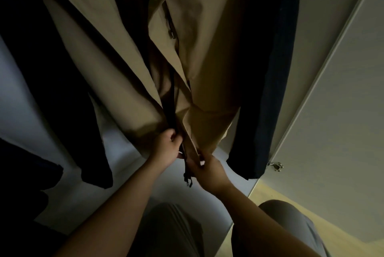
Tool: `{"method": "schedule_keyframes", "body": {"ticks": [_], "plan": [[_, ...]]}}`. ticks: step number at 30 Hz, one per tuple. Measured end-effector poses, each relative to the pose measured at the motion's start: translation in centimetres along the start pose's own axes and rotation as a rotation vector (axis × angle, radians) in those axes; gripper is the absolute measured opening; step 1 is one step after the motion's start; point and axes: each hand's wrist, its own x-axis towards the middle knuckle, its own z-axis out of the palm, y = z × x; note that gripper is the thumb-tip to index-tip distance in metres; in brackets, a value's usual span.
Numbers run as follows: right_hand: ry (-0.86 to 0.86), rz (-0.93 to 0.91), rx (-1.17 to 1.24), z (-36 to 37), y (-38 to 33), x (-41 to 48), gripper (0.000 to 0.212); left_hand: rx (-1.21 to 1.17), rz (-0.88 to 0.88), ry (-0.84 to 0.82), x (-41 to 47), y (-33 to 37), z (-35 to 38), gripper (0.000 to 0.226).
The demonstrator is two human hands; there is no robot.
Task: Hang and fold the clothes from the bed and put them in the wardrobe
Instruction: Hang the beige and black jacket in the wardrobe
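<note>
1. A tan jacket (207, 59) is shown hanging inside the wardrobe, viewed close and from above; its hanger and the rail are out of view.
2. The jacket's front is seen parted along most of its length, with a dark zip (173, 90) running between the 2 panels.
3. The left hand (167, 144) is curled on the lower edge of the left panel, and the fabric beside the zip is pinched in its fingers.
4. The right hand (204, 166) is closed in a pinch on the bottom hem of the right panel, just beside the left hand.
5. A dark drawcord (188, 179) is seen dangling from the hem below both hands.
6. The step in hand is judged to be the joining of the zip ends at the hem (the slider is hidden by fingers, so whether it is engaged cannot be told).
7. A dark garment (52, 69) is hung to the left of the jacket, and a second dark garment (270, 69), marked with a pale patch, is hung against its right side.
8. The wardrobe door (332, 90) is stood open at the right, and the pale wardrobe floor (124, 163) is visible beneath.
9. Progress is judged as partial: 3 garments are hung, and no folded clothes are seen. The bed is not shown, so what remains cannot be told.
</note>
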Motion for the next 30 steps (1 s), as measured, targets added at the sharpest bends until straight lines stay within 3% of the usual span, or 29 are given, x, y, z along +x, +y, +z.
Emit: {"method": "schedule_keyframes", "body": {"ticks": [2,5,9,14,20,22,27,30], "plan": [[-0.039,0.170,0.362,-0.1,0.1,0.2,0.022,-0.001,0.002,0.017,-0.1,0.2,-0.4,0.054],[0.015,0.206,0.471,-0.4,0.4,0.9,0.015,-0.174,-0.058,-0.085,-1.0,-0.2,-0.2,0.058],[0.020,0.239,0.639,-0.5,0.1,1.3,0.018,-0.106,-0.010,-0.266,-2.3,-1.8,0.2,0.013],[0.193,0.294,0.465,0.2,1.3,1.6,0.019,-0.118,0.056,-0.256,-2.8,-3.1,0.1,0.012],[0.257,0.386,0.311,0.9,2.4,1.3,0.024,-0.226,-0.126,-0.372,-2.5,-3.2,1.1,0.020],[0.331,0.272,0.196,1.0,3.2,0.5,0.028,-0.221,-0.150,-0.347,-2.2,-3.2,1.4,0.020],[0.416,-0.304,-0.418,2.5,5.1,-1.7,0.021,-0.227,-0.179,-0.329,-1.7,-3.2,2.2,0.009],[0.439,-0.362,-0.524,2.4,4.7,-2.1,0.029,-0.233,-0.163,-0.327,-1.7,-3.1,2.5,0.008]]}}
